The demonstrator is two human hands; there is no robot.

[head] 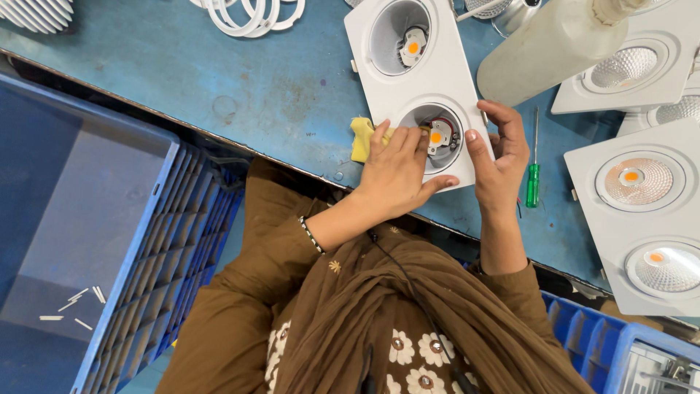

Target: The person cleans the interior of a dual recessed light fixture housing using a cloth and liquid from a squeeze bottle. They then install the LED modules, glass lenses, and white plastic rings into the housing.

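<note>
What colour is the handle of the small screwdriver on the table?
Green. The screwdriver lies right of the right hand; the head view shows it.
</note>
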